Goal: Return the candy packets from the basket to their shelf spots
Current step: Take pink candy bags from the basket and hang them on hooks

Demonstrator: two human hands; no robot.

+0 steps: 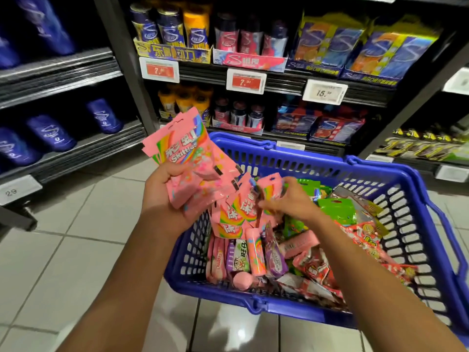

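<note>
The left hand [165,196] grips a fanned stack of pink Skittles packets [185,158], fingers curled round their lower halves, held up over the near-left corner of the blue basket [304,308]. The right hand [286,201] reaches into the basket with fingertips pinched on the top edge of another pink packet [271,189], which leans among more of its kind [233,214]; motion blur hides the exact grip. The step looks like gathering every matching pink packet before going to the shelf, so it pays to lift each one by its hang-tab end and slide it flat against the stack, keeping the fan tight so none slips out. Green packets [335,207] and red packets [365,240] crowd the right side and should stay undisturbed. The basket rim is high on all sides, so lifts should go straight up; open tiled floor [76,250] lies to the left, while the shelving [253,80] stands close beyond the far rim.
</note>
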